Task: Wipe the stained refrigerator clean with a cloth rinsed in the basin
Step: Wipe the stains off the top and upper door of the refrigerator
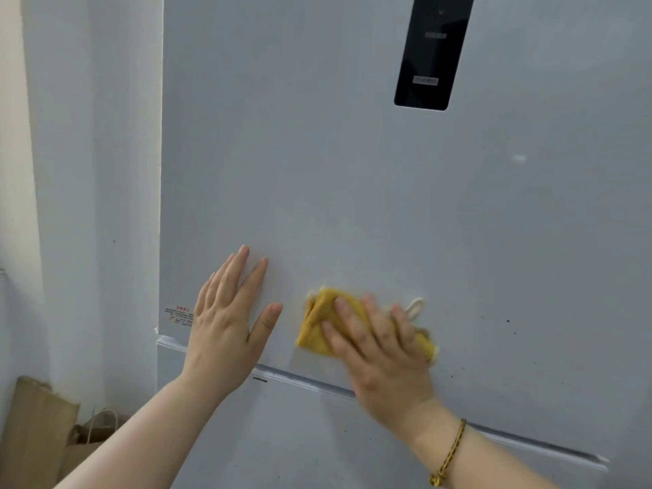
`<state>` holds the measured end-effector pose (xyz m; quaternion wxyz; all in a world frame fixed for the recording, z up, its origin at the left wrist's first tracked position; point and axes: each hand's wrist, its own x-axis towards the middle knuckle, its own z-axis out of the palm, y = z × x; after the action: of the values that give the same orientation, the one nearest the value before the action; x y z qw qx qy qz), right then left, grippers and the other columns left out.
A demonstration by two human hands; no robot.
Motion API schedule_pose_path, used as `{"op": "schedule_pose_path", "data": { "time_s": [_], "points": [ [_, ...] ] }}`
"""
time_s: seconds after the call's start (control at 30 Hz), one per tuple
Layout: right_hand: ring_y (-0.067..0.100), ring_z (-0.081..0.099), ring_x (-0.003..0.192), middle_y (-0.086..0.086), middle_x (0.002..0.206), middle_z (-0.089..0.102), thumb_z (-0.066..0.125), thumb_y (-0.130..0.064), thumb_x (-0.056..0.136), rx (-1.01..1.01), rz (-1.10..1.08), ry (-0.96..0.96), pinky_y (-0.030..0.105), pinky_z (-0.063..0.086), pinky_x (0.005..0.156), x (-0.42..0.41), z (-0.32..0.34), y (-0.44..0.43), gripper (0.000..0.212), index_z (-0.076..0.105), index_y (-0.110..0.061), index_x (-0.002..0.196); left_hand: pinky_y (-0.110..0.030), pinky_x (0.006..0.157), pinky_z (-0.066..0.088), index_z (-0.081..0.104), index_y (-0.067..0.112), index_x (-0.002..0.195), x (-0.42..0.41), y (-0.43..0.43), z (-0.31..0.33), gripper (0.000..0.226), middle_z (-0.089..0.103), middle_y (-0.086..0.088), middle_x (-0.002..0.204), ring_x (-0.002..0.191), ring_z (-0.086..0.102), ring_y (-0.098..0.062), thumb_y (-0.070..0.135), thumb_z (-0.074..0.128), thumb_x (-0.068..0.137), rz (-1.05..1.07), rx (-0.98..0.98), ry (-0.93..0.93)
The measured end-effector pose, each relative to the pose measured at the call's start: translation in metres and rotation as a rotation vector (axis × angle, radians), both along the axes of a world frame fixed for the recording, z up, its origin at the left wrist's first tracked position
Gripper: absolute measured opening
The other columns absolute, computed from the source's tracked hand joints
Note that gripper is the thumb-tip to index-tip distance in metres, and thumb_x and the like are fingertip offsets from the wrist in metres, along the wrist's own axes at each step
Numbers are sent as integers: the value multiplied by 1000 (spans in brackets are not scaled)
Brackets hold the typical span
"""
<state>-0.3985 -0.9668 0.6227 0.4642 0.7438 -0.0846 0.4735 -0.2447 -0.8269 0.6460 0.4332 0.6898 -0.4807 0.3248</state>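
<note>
The right hand [381,358] is blurry and hides much of the yellow cloth [317,322]. The black panel [430,54] runs off the top edge. The sticker [180,315] has words too small to read.

The refrigerator's upper door [317,153] gave a broad flat stretch across the middle of the frame, free for a sweep. The black control panel [432,54] broke it at top right of centre. Low down, the left hand [225,319] lay flat on the door just beside the right hand [381,351], which pressed the yellow cloth [321,322], leaving only a narrow strip between them. Brown paper bags [38,432] crowded the lower left corner by the wall [70,171].
</note>
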Motion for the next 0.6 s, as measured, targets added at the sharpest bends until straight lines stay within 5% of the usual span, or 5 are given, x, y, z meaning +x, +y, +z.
{"op": "schedule_pose_path", "data": {
  "time_s": [0.2,0.47,0.6],
  "points": [
    [27,37,124,2,139,33,11,-12,96,-167,-35,410,48,11,111,-34,-18,-15,43,44,-22,122,-25,106,13,36,16,129,-33,-16,-4,53,42,-12,135,125,28,-23,52,17,95,-50,-25,-76],
    [28,39,122,3,135,39,41,-24,91,65,26,-281,44,18,108,-77,65,-32,33,47,-25,124,-29,103,12,29,22,135,-53,-38,-12,59,29,-3,140,131,17,-19,60,13,91,-17,-14,-23],
    [29,31,129,2,135,40,32,-18,92,58,19,-132,41,17,109,-77,4,-34,35,46,-25,124,-32,102,12,30,24,135,-63,-43,-7,60,38,-17,140,129,19,-23,61,13,90,10,-27,0]
  ]
}}
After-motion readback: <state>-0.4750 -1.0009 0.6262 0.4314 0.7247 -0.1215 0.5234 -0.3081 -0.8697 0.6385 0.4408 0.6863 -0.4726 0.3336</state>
